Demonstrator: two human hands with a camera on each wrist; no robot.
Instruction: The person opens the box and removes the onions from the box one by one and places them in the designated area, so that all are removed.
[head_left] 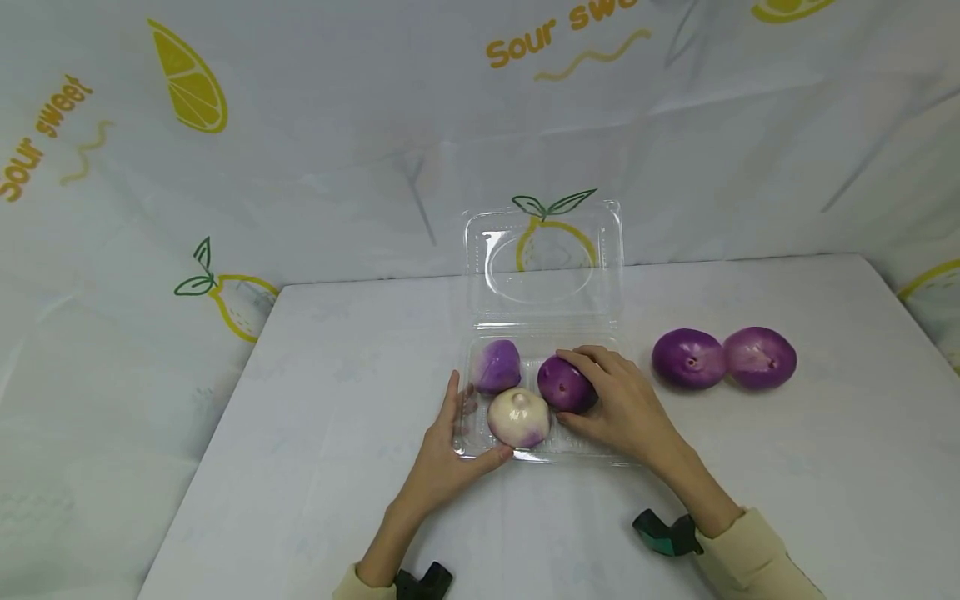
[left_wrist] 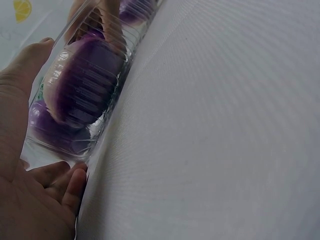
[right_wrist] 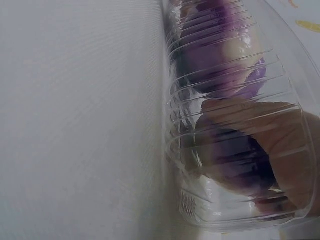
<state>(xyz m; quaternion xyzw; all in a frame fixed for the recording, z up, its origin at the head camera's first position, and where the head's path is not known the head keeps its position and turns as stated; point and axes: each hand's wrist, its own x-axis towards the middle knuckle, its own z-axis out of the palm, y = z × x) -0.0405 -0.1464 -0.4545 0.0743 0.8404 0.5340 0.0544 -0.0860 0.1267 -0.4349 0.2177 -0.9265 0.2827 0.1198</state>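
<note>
A clear plastic clamshell container (head_left: 585,451) lies on the table with its lid up. My left hand (head_left: 442,462) holds its near left corner, thumb at the front rim and fingers along the left side. My right hand (head_left: 628,406) grips a dark purple onion (head_left: 564,384) over the right part of the tray, fingers over its far side and thumb at its near side. In the right wrist view, the thumb and the onion (right_wrist: 240,162) show through the ribbed wall. Left of it in the tray are a white-topped onion (head_left: 517,418) and a purple onion (head_left: 498,367).
Two more purple onions, one darker (head_left: 686,358) and one lighter (head_left: 761,358), lie side by side on the table to the right. The raised lid (head_left: 543,292) stands behind the tray, before a white cloth backdrop (head_left: 337,167) with lemon prints. The white table (head_left: 322,400) extends to both sides.
</note>
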